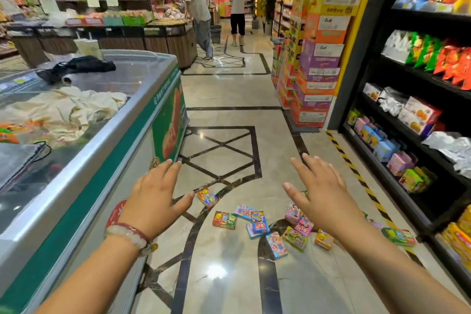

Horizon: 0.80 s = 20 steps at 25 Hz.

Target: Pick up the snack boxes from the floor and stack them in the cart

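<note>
Several small colourful snack boxes lie scattered on the tiled floor ahead of me: a red-green box [224, 220], a blue box [259, 224], a pink box [303, 226], an orange one [207, 196] further left and a green one [398, 236] at the right. My left hand [155, 199] hovers above the floor with fingers spread, holding nothing. My right hand [321, 194] is also held out flat and open, above the pile and hiding some boxes. No cart is in view.
A chest freezer [142, 120] with cloth and bags on its lid stands close on my left. Black shelves [407, 150] of snacks line the right, with a stack of cartons [316, 79] beyond. Two people stand far down the aisle.
</note>
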Tool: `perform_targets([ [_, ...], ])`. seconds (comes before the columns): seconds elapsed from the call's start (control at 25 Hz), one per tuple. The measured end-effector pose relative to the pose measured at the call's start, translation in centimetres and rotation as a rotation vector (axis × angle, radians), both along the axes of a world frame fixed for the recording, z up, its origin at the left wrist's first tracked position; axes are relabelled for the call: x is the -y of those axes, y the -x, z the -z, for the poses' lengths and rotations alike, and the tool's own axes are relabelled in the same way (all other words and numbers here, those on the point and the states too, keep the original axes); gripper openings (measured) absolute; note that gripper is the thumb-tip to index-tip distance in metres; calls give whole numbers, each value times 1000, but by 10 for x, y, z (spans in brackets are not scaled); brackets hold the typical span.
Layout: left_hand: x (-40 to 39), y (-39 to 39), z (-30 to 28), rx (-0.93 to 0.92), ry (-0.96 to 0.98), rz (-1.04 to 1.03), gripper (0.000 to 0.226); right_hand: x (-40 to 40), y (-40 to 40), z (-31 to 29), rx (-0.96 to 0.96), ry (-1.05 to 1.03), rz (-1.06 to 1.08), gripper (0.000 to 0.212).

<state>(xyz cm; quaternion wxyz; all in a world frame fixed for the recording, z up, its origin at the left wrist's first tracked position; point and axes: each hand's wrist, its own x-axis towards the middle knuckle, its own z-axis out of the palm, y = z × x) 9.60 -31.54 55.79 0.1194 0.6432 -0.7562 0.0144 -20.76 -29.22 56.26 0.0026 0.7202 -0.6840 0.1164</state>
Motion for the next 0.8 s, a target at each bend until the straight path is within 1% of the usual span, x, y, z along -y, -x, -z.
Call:
perform_targets([
  [0.08, 20, -6, 2, 4, 7, 13, 91, 19, -9, 1, -7, -12, 2, 84],
  [0.12, 31, -9, 4, 4, 1, 18, 92, 29, -13, 2, -2, -31, 9, 81],
  [0.2, 50, -11, 8, 12, -18, 19, 86, 48, -19, 3, 2, -61, 11, 70],
  [0.32, 85, -11, 15, -4, -36, 13, 79, 80, -21, 5, 17, -60, -16, 78],
  [0.4, 107, -7, 19, -25, -34, 15, 76, 105, -17, 9, 32, -76, -28, 67],
  [0.48, 132, -1, 23, -33, -35, -2, 76, 136, -12, 13, 29, -88, -39, 62],
  [0.56, 161, 4, 28, -28, -39, -25, 80, 173, -5, 17, 10, -86, -64, 62],
  [0.68, 201, 12, 29, -39, -29, -71, 95, 226, 5, 17, -14, -97, -109, 63],
  [0.8, 238, 19, 34, -32, -26, -124, 97, 274, 11, 18, -20, -87, -179, 62],
])
